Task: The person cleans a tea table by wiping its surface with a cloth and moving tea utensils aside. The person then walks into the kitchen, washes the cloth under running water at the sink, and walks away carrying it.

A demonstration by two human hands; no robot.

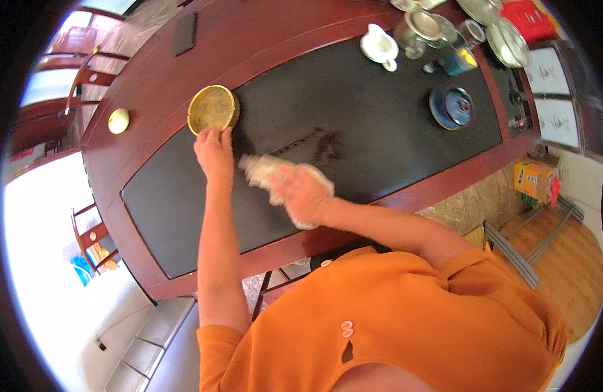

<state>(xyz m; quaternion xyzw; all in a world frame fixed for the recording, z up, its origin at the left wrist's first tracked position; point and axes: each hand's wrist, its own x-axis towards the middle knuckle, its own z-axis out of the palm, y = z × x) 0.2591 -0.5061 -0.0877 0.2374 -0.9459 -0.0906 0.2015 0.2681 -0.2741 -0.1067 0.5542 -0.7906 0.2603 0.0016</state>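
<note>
My left hand [215, 153] grips the near rim of a round golden bowl [213, 109], perhaps an ashtray, at the left edge of the table's dark inset. Under my right hand [301, 193] a pale cloth [262, 169] lies pressed against the dark tabletop [380, 132]; hand and cloth are blurred. My fingers rest spread over the cloth. Just beyond it, a damp-looking dark patch [329, 145] and a streak show on the surface.
A white pitcher [380, 46], glass vessels [419, 32] and a blue lidded bowl [452, 108] stand toward the right. At the far left are a pale round fruit [119, 121] and a dark flat object [185, 34]. Wooden chairs [93, 78] flank the table.
</note>
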